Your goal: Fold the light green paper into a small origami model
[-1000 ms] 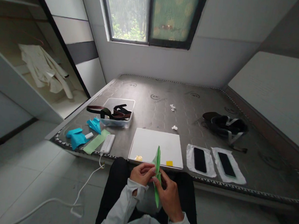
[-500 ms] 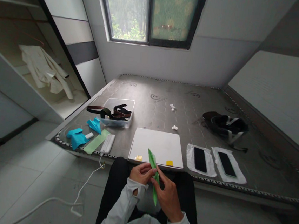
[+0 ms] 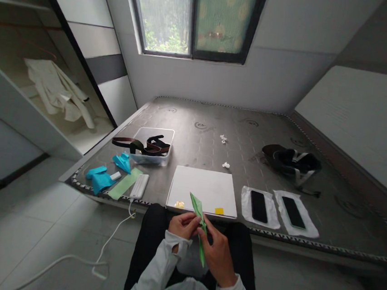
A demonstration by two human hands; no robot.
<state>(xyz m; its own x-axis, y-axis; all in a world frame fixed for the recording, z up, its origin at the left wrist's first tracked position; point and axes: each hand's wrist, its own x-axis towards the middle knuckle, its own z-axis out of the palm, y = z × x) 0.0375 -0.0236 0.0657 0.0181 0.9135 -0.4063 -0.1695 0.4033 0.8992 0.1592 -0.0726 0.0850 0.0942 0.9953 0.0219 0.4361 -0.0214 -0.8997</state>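
Green folded paper (image 3: 197,204): held up between both hands above the person's lap, just off the middle of the mattress's near edge, on a slant, its upper tip leaning toward the person's left.
Left hand (image 3: 183,225): thumb and fingertips pinching the paper near its middle.
Right hand (image 3: 219,254): thumb and fingers pinching the same paper from the other side, close to the left fingertips.
Mattress (image 3: 189,112): grey, with a braided trim along its near edge.
Flat white box (image 3: 203,187): lying at the middle of that edge, a yellow square (image 3: 219,211) near its front right corner.
Near left corner: crumpled blue paper (image 3: 101,182), a light green strip (image 3: 124,185), then a white power strip (image 3: 139,186), its cable (image 3: 111,239) dropping to the floor.
Clear tub (image 3: 151,159): behind those, toward the left edge, a dark belt (image 3: 155,147) heaped in it.
Phones: two, a black one (image 3: 258,207) and a dark one (image 3: 293,213), each on white wrapping, right of the box along the near edge.
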